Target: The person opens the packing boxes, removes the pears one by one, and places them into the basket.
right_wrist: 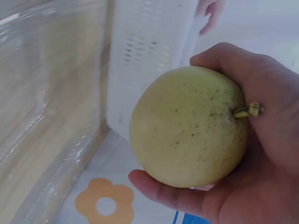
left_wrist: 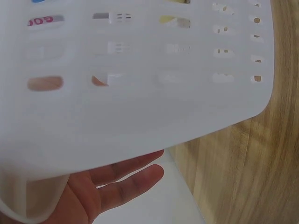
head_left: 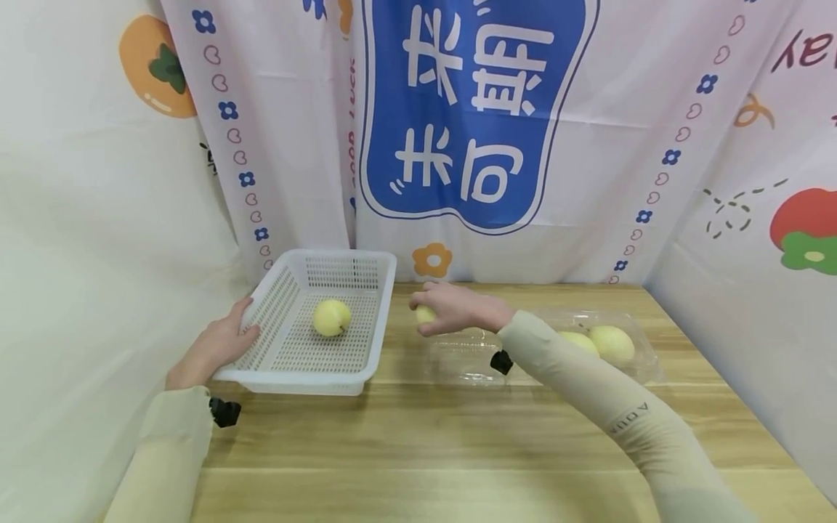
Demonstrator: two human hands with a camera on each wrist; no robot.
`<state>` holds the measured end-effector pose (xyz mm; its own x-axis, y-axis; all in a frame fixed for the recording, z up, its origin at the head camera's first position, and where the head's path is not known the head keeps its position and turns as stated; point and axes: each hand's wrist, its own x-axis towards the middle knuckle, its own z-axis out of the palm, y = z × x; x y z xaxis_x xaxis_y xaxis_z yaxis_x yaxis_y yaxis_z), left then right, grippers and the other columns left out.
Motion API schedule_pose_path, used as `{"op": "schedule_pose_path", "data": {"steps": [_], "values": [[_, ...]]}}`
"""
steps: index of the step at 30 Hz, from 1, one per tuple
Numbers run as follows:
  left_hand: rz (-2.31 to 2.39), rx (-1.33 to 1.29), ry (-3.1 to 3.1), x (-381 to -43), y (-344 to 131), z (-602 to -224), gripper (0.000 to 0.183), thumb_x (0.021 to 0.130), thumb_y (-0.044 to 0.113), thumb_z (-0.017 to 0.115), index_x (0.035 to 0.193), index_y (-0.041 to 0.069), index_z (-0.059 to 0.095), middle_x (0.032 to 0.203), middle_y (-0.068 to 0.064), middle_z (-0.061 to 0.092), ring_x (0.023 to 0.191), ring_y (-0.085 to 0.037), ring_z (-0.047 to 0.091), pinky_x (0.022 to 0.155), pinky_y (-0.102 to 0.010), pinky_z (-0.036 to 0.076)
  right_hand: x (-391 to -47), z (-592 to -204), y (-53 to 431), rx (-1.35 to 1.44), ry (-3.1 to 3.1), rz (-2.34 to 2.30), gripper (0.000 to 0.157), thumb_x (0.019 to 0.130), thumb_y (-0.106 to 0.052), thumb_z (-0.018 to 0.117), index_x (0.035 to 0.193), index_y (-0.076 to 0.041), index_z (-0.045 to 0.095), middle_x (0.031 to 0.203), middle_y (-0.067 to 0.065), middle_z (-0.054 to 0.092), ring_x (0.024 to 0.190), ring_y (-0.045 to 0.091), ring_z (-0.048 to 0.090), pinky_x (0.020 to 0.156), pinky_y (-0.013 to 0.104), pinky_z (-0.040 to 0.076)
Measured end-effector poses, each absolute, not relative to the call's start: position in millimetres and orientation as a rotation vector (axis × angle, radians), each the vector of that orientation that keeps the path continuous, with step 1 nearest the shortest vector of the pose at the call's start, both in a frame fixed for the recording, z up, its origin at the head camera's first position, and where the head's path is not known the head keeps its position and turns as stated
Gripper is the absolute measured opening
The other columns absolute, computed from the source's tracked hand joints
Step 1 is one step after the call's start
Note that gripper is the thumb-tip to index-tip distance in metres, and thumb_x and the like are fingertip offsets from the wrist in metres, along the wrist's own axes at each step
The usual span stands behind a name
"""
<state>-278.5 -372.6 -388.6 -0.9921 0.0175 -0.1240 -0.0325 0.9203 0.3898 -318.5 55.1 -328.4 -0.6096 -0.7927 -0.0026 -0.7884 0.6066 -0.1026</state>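
A white slotted plastic basket (head_left: 360,379) sits on the left of the table with one yellow-green pear (head_left: 331,318) inside. My left hand (head_left: 216,345) holds the basket's left rim, thumb over the edge; in the left wrist view some fingers (left_wrist: 133,186) show beside the basket's outer wall. My right hand (head_left: 458,308) grips another pear (right_wrist: 187,128), its stem towards the palm, above the table between the basket and a clear plastic tray (head_left: 467,363). Two more pears (head_left: 612,344) lie in the tray's right part, one partly hidden by the right forearm.
A printed curtain (head_left: 301,145) hangs behind the wooden table (head_left: 405,450), and white cloth walls (head_left: 85,290) close in both sides. The basket stands close to the left wall and the curtain.
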Motion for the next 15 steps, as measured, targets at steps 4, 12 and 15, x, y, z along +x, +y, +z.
{"op": "schedule_pose_path", "data": {"steps": [4, 12, 15], "values": [[0.589, 0.004, 2.972, -279, -373, -388, 0.077, 0.103, 0.04, 0.037, 0.156, 0.006, -0.007, 0.14, -0.041, 0.039, 0.096, -0.038, 0.061, 0.079, -0.05, 0.049, -317, -322, 45, -1.41, 2.748, -0.183, 0.041, 0.086, -0.031, 0.064, 0.123, -0.014, 0.064, 0.113, 0.003, 0.064, 0.097, 0.017, 0.054, 0.079, 0.031, 0.047], [0.595, -0.016, 2.964, -279, -371, -389, 0.077, 0.103, 0.04, 0.037, 0.157, 0.008, -0.008, 0.143, -0.042, 0.034, 0.103, -0.042, 0.058, 0.085, -0.057, 0.047, -316, -316, 16, -1.456, 2.746, -0.244, 0.042, 0.088, -0.034, 0.062, 0.127, -0.017, 0.062, 0.119, 0.003, 0.062, 0.095, 0.015, 0.054, 0.076, 0.028, 0.046], [0.589, -0.024, 2.96, -279, -370, -388, 0.077, 0.102, 0.04, 0.037, 0.156, 0.007, -0.008, 0.143, -0.042, 0.034, 0.102, -0.041, 0.058, 0.084, -0.056, 0.047, -316, -315, 5, -1.45, 2.743, -0.274, 0.044, 0.089, -0.037, 0.062, 0.128, -0.018, 0.061, 0.122, 0.002, 0.06, 0.095, 0.014, 0.054, 0.073, 0.025, 0.046]]}}
